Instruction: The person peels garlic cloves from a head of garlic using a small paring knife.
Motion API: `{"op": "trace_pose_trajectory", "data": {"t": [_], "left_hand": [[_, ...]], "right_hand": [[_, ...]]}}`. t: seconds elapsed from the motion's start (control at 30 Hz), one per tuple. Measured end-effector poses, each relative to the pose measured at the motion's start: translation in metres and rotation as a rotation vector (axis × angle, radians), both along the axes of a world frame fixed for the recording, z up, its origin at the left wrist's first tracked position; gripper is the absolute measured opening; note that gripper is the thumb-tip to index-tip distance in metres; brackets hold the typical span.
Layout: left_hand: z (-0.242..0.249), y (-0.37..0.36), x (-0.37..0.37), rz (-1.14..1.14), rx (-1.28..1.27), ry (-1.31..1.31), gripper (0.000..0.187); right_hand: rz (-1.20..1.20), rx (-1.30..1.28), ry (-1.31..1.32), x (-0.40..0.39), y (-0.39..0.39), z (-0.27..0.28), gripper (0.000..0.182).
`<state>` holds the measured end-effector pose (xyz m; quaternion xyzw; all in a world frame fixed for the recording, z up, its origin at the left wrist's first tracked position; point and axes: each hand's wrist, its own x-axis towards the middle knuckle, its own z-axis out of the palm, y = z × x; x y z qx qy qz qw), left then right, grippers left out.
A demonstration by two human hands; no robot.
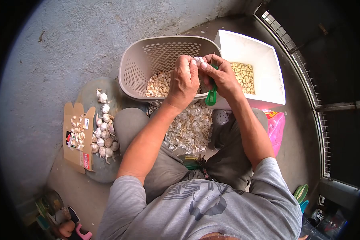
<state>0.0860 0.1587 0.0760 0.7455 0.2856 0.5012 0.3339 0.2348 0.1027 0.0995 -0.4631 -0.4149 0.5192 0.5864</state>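
Above the right side of a grey-brown perforated basket, my left hand and my right hand meet fingertip to fingertip. Both pinch a small whitish garlic piece. My right hand also holds a green-handled knife against its palm, handle pointing down; its blade is mostly hidden. Unpeeled cloves lie in the basket. Peeled yellowish cloves fill part of the white foam box on the right.
Garlic skins are heaped on the floor between my legs. Left of my knee, whole garlic bulbs and a cardboard piece with cloves rest on a round surface. A pink bag stands right, near a metal grille.
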Motion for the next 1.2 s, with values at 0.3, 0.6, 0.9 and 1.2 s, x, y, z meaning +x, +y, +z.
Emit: {"op": "trace_pose_trajectory", "data": {"t": [0.3,0.6,0.9,1.2], "left_hand": [[0.004,-0.004,0.000,-0.026,0.024,-0.010,0.015],[0.016,-0.007,-0.012,-0.149,-0.216,-0.068,0.017],[0.001,-0.026,-0.017,-0.682,-0.030,0.536,0.020],[0.022,0.001,-0.018,-0.229,-0.305,0.090,0.020]], "right_hand": [[0.029,0.026,0.175,-0.001,0.000,-0.002,0.022],[-0.007,0.082,0.136,0.020,0.002,-0.005,0.025],[0.066,0.043,0.182,0.030,-0.001,0.006,0.027],[0.076,0.037,-0.104,0.034,-0.002,0.003,0.020]]}}
